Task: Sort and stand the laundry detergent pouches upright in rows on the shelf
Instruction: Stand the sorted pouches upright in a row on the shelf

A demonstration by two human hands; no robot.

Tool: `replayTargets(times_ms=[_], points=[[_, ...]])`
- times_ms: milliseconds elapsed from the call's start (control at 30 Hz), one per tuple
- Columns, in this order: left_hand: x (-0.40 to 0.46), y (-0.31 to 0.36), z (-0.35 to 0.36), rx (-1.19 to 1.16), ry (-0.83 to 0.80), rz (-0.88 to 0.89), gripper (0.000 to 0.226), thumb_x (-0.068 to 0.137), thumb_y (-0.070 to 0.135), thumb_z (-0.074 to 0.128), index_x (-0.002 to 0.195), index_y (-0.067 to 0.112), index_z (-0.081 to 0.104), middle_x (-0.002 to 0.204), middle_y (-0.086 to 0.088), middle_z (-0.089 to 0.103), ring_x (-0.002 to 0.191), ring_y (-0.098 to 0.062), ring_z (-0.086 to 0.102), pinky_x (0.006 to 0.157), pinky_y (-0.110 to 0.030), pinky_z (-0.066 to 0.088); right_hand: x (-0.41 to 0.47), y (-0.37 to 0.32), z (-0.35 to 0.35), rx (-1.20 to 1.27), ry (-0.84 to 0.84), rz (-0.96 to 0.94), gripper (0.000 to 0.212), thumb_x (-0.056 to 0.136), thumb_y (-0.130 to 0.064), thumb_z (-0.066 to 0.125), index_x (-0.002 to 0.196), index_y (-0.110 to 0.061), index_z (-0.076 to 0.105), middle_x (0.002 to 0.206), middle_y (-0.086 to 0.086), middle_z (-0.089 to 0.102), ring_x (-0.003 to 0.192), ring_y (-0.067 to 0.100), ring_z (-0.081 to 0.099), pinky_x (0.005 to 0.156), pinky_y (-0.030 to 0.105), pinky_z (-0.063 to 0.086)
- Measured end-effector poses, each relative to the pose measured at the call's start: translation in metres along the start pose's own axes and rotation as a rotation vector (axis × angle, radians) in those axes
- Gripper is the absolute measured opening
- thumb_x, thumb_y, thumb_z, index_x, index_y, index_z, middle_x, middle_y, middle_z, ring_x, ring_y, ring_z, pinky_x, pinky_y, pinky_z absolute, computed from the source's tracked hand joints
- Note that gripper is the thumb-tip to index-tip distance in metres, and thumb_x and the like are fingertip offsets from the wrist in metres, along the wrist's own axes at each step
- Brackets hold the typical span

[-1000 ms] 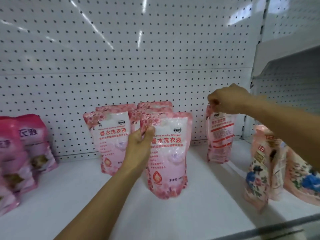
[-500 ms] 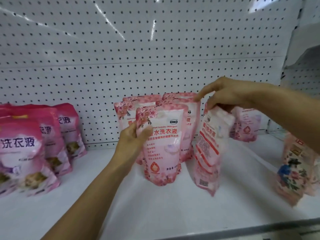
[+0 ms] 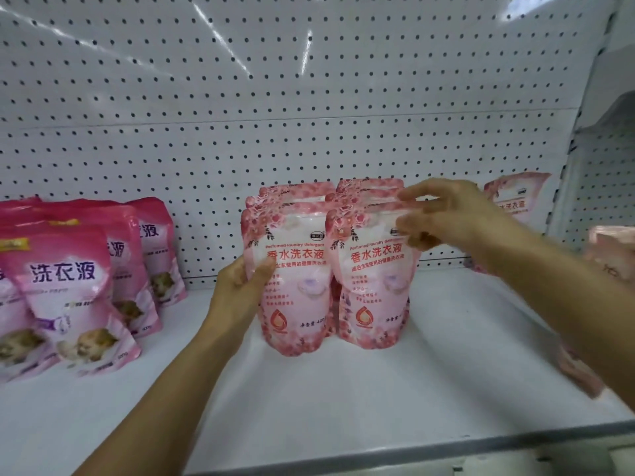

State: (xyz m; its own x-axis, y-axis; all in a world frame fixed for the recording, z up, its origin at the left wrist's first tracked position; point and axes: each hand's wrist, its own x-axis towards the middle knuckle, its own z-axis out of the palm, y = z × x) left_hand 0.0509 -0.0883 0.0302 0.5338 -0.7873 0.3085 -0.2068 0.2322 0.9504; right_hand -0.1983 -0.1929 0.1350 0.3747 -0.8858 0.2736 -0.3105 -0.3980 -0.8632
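Two rows of light pink rose-print detergent pouches stand upright mid-shelf. My left hand (image 3: 245, 286) grips the left edge of the front left pouch (image 3: 292, 283), thumb across its face. The front right pouch (image 3: 372, 286) stands beside it, touching. My right hand (image 3: 436, 214) is blurred at that pouch's top right corner, fingers spread around the corner; whether they pinch it is unclear. More pouches of the same kind stand behind both. One further light pink pouch (image 3: 515, 201) leans against the pegboard at the right.
Dark pink pouches (image 3: 65, 293) stand in rows at the left on the white shelf (image 3: 309, 407). Floral pouches (image 3: 608, 255) sit at the right edge, partly behind my right arm. A white pegboard (image 3: 275, 97) backs the shelf; its front lip runs along the bottom.
My right hand has swung the pouch it carried leftward and stood it upright next to the front left pouch. My left hand slid lower on its pouch. The view shifted right.
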Motion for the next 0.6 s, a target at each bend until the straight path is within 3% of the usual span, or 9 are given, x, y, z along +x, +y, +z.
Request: replayTargets(times_ms=[100, 200, 267, 400, 500, 600], points=[[-0.010, -0.004, -0.003, 0.017, -0.098, -0.021, 0.038, 0.086, 0.023, 0.072, 0.123, 0.024, 0.061, 0.109, 0.008, 0.075, 0.095, -0.009, 0.073, 0.073, -0.028, 0.060, -0.027, 0.040, 0.025, -0.043, 0.254, -0.030, 0.082, 0.069, -0.029, 0.086, 0.135, -0.032, 0.038, 0.104, -0.003, 0.053, 0.093, 0.012, 0.055, 0.076, 0.028, 0.045], [-0.020, -0.016, 0.001, 0.087, -0.154, -0.115, 0.063, 0.071, 0.007, 0.085, 0.120, 0.027, 0.053, 0.102, 0.013, 0.072, 0.086, 0.000, 0.072, 0.060, -0.016, 0.056, -0.040, 0.086, 0.058, 0.048, 0.050, 0.130, 0.111, 0.055, -0.032, 0.093, 0.143, -0.026, 0.024, 0.130, -0.001, 0.048, 0.110, 0.014, 0.054, 0.088, 0.033, 0.050], [-0.022, -0.026, 0.002, 0.171, -0.137, -0.157, 0.070, 0.065, 0.007, 0.089, 0.118, 0.029, 0.049, 0.105, 0.013, 0.070, 0.092, -0.005, 0.071, 0.064, -0.019, 0.057, -0.039, 0.103, 0.072, 0.038, -0.038, 0.168, 0.103, 0.057, -0.031, 0.093, 0.137, -0.024, 0.029, 0.121, -0.006, 0.055, 0.101, 0.008, 0.059, 0.080, 0.030, 0.055], [-0.018, -0.036, 0.003, 0.215, -0.058, -0.115, 0.058, 0.072, 0.005, 0.084, 0.118, 0.022, 0.052, 0.109, 0.008, 0.069, 0.095, -0.004, 0.066, 0.059, -0.012, 0.054, -0.030, 0.111, 0.081, -0.106, 0.064, 0.109, 0.082, 0.059, -0.037, 0.090, 0.120, -0.022, 0.037, 0.114, -0.009, 0.060, 0.100, 0.016, 0.062, 0.082, 0.039, 0.056], [-0.016, -0.039, 0.007, 0.194, -0.037, -0.086, 0.054, 0.076, 0.003, 0.080, 0.119, 0.018, 0.052, 0.106, 0.009, 0.068, 0.095, -0.002, 0.065, 0.056, -0.008, 0.051, -0.028, 0.111, 0.085, -0.127, 0.102, 0.089, 0.081, 0.060, -0.037, 0.089, 0.119, -0.021, 0.037, 0.116, -0.005, 0.059, 0.103, 0.020, 0.062, 0.083, 0.041, 0.056], [-0.015, -0.041, 0.007, 0.215, -0.025, -0.098, 0.060, 0.076, 0.008, 0.082, 0.123, 0.020, 0.046, 0.106, 0.013, 0.063, 0.095, -0.002, 0.062, 0.056, -0.009, 0.051, -0.031, 0.109, 0.082, -0.126, 0.070, 0.102, 0.084, 0.059, -0.037, 0.089, 0.122, -0.020, 0.035, 0.115, -0.005, 0.059, 0.101, 0.018, 0.062, 0.077, 0.036, 0.057]])
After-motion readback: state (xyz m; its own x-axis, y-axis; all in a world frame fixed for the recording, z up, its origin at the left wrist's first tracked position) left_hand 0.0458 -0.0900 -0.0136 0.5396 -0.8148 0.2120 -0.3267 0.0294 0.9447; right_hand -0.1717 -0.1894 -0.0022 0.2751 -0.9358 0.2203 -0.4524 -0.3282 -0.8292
